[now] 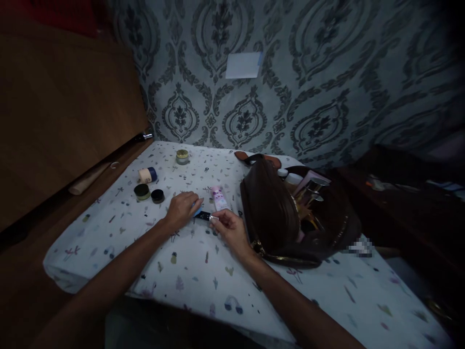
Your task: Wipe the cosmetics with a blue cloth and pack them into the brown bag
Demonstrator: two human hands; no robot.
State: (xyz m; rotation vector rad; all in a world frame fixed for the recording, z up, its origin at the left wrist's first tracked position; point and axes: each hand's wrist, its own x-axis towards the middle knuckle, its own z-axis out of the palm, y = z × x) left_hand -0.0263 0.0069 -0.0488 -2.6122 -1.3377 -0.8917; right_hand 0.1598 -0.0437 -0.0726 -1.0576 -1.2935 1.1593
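My right hand [232, 230] pinches the silver end of a small black cosmetic tube [203, 215]. At the tube's other end is my left hand [182, 209], closed with its fingers curled. A bit of something blue [197, 211] shows under the left thumb; its kind is unclear. Just beyond the hands a pink and white squeeze tube [218, 198] lies on the patterned cloth [181, 271]. To the right, a dark brown bag [271, 208] gapes open, packed with bottles, tubes and a compact-like item.
Left of my hands are a dark-lidded jar [142, 192], a small black lid or pot [157, 196] and a cream bottle with a blue cap [147, 175]. Farther back stands a gold-lidded jar [182, 156]. A wooden panel [69, 106] borders the left; a patterned wall [240, 116] rises behind.
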